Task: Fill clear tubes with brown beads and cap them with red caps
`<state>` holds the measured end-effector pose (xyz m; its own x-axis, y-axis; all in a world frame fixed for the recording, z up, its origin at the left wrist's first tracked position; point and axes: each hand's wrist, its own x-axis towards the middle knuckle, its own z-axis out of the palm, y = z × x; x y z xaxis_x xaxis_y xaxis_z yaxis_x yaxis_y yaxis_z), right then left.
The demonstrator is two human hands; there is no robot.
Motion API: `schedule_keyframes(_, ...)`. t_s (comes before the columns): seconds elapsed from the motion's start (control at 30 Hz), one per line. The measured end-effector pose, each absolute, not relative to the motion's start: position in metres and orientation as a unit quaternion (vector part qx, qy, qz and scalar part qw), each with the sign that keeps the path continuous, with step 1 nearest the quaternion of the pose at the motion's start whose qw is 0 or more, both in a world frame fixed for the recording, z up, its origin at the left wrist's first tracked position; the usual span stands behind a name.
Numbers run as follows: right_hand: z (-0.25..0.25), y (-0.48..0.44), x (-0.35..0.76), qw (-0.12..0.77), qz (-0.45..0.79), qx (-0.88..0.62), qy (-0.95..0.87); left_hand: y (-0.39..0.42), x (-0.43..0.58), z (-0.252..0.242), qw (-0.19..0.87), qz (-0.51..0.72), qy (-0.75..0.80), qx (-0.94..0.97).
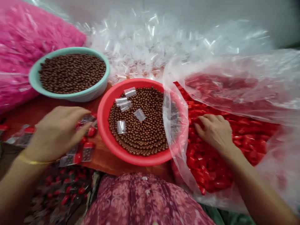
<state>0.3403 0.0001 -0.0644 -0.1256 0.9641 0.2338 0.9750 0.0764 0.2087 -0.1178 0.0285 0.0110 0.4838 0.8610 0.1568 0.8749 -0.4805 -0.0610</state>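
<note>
My left hand [62,129] is above small clear boxes with red caps [87,151] on the table, left of the red basin. Its thumb and forefinger are apart; a capped box [91,130] shows near their tips, and I see no firm grip on it. My right hand [215,129] is in a plastic bag of loose red caps [206,168], fingers curled and thumb bent in; what is between the fingertips is hidden among the caps. Between my hands, the red basin [104,137] holds brown balls [145,134], with several clear empty boxes [140,115] lying on top.
A pale green basin [106,70] of brown pellets stands at back left, beside a bag of pink pieces [35,34]. Clear empty boxes [140,47] are heaped behind. The bag's plastic edge [170,125] overlaps the red basin. Below left lie many capped boxes [63,187].
</note>
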Motion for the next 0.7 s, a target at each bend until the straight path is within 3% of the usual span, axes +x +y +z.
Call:
schedule_keyframes(0.2,-0.054,-0.021,0.339,0.202,-0.06,-0.76,-0.615,0.058,-0.017,0.005,-0.092,0.093,-0.421,-0.897)
schedule_keyframes(0.47,-0.057,-0.031,0.324,0.357,0.075,-0.766,-0.53,0.108,0.044,-0.053,-0.338,0.056,-0.615,-0.71)
schedule_keyframes(0.6,-0.067,-0.028,0.325,0.39,0.095,-0.734,-0.548,0.108,0.059,-0.059,-0.343,-0.01,-0.619,-0.706)
schedule_keyframes(0.7,-0.071,-0.028,0.328,0.392,0.087,-0.73,-0.553,0.102,0.061,-0.052,-0.359,0.014,-0.618,-0.699)
